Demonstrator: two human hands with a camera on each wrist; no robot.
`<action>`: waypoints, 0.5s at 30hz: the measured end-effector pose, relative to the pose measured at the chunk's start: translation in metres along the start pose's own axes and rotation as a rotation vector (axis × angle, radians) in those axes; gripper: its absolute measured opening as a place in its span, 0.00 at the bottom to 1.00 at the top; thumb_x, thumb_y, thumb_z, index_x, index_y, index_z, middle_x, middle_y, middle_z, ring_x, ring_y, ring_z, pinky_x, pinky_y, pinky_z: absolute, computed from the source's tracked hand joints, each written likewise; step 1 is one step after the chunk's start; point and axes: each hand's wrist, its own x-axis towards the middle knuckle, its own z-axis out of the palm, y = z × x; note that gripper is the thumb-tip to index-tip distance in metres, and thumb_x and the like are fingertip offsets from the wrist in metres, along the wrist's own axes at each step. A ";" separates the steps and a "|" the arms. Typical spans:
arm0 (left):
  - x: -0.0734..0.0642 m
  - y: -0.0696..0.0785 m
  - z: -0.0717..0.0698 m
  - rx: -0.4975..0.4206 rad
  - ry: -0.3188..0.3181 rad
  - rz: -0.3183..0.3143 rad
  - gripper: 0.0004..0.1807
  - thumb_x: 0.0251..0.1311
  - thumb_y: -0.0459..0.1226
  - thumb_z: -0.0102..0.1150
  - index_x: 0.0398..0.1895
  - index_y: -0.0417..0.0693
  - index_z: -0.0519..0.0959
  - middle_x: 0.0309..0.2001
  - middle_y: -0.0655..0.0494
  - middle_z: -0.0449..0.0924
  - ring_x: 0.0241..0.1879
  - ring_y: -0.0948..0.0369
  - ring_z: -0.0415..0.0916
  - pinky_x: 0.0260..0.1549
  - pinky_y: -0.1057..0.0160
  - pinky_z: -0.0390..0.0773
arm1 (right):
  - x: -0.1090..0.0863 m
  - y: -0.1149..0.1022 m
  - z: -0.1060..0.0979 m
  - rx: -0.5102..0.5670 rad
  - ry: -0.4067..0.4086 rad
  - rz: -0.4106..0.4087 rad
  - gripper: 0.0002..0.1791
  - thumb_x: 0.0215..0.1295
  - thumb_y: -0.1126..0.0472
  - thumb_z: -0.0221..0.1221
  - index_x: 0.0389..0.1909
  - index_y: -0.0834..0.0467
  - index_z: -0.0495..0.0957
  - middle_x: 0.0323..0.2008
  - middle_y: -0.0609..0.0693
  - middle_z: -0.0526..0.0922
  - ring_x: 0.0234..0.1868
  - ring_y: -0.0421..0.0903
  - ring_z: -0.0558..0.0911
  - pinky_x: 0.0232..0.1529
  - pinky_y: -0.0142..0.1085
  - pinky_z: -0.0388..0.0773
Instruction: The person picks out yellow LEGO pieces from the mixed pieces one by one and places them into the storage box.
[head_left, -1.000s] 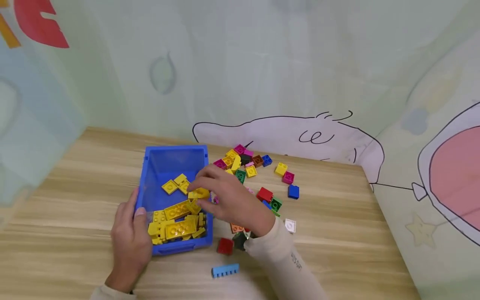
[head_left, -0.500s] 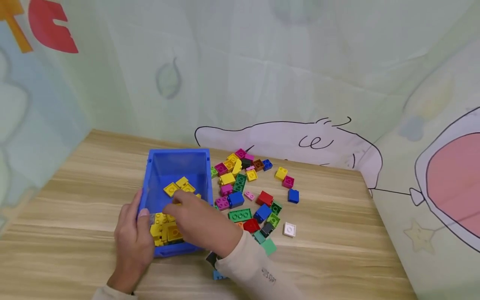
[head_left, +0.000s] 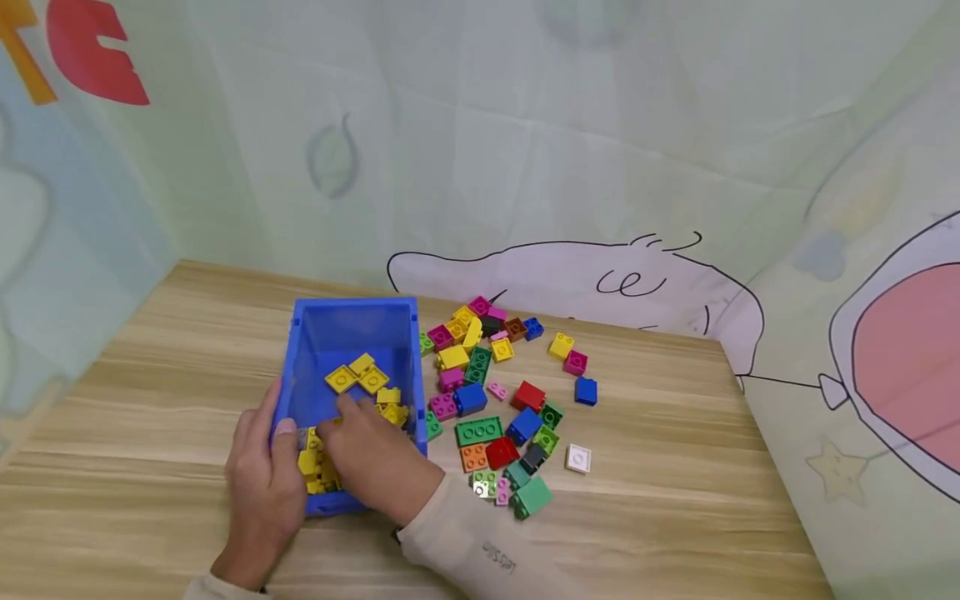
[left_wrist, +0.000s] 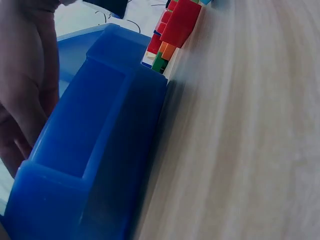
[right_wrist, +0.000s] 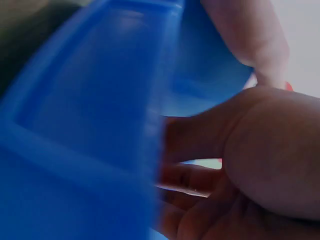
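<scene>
My left hand (head_left: 264,483) grips the left wall of a blue plastic bin (head_left: 356,302), its thumb over the rim. Inside lie several yellow toy building bricks (head_left: 372,380), some flat near the middle, others heaped at the near end. Over that near heap my right hand (head_left: 382,458) reaches down into the bin with bent fingers. Its fingertips are hidden, so whether they hold a brick does not show. The right wrist view has this hand (right_wrist: 270,145) behind the bin's wall (right_wrist: 90,90). In the left wrist view, the bin's outer side (left_wrist: 75,120) fills the left.
Right of the bin, loose bricks of many colours are spread out, among them a red brick (head_left: 529,395), a dark green brick (head_left: 478,365) and a white brick (head_left: 578,458). A printed fabric wall (head_left: 525,167) rises behind the wooden table (head_left: 675,467).
My right hand has moved left and nearer, from the bin's right wall to its near heap. The right sleeve now covers the light blue brick's place. My left hand stays on the bin.
</scene>
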 end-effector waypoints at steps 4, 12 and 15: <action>0.000 0.000 0.001 -0.004 -0.010 -0.011 0.26 0.75 0.33 0.42 0.75 0.46 0.65 0.41 0.40 0.72 0.36 0.60 0.65 0.37 0.62 0.64 | 0.003 0.000 0.006 0.004 -0.040 0.043 0.12 0.74 0.57 0.57 0.53 0.51 0.83 0.50 0.47 0.75 0.48 0.42 0.72 0.49 0.31 0.76; -0.001 -0.002 0.001 0.004 0.002 -0.003 0.26 0.74 0.32 0.42 0.75 0.46 0.66 0.40 0.41 0.71 0.35 0.60 0.64 0.37 0.62 0.64 | 0.003 -0.003 0.006 -0.018 -0.071 0.065 0.12 0.74 0.57 0.58 0.53 0.46 0.84 0.48 0.46 0.75 0.46 0.43 0.71 0.48 0.33 0.76; -0.001 -0.002 0.001 0.003 0.009 -0.008 0.26 0.74 0.32 0.42 0.74 0.47 0.67 0.40 0.41 0.71 0.36 0.60 0.64 0.38 0.63 0.63 | -0.003 -0.003 0.000 -0.065 -0.048 0.023 0.12 0.74 0.57 0.58 0.53 0.46 0.84 0.48 0.46 0.77 0.48 0.44 0.71 0.53 0.34 0.74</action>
